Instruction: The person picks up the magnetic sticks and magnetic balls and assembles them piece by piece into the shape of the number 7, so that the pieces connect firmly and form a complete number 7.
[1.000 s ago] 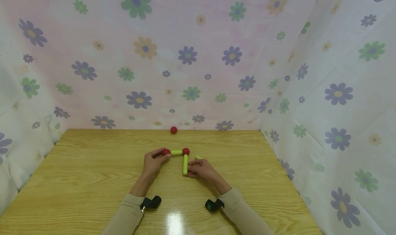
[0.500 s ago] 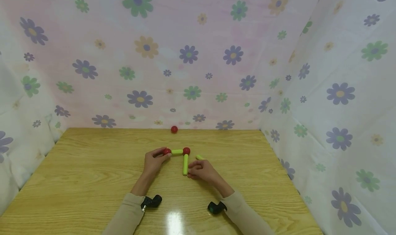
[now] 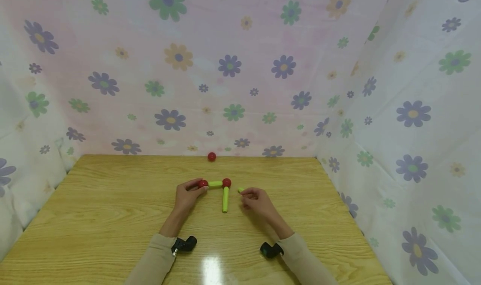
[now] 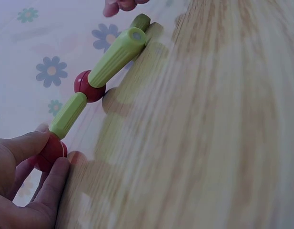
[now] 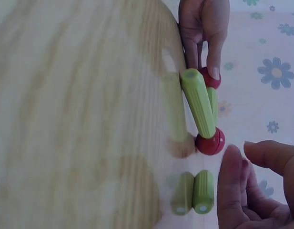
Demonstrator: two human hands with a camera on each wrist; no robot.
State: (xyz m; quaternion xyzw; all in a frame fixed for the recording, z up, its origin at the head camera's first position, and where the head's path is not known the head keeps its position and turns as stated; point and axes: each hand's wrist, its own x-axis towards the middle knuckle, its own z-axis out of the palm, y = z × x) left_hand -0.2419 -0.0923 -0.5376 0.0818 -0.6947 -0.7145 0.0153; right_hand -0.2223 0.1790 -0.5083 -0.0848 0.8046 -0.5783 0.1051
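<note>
Green lone rod (image 5: 204, 192) just beside the right hand (image 3: 260, 202)

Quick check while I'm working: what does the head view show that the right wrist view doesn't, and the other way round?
Only head: the loose red ball at the table's far edge, and both beige sleeves with their black wrist devices.

Only right wrist: the pale disc on the end of the loose green stick, and the seam on the corner red ball.

Both: the left hand pinching the end red ball, two green sticks meeting at the corner ball, and the right hand near the loose stick.
</note>
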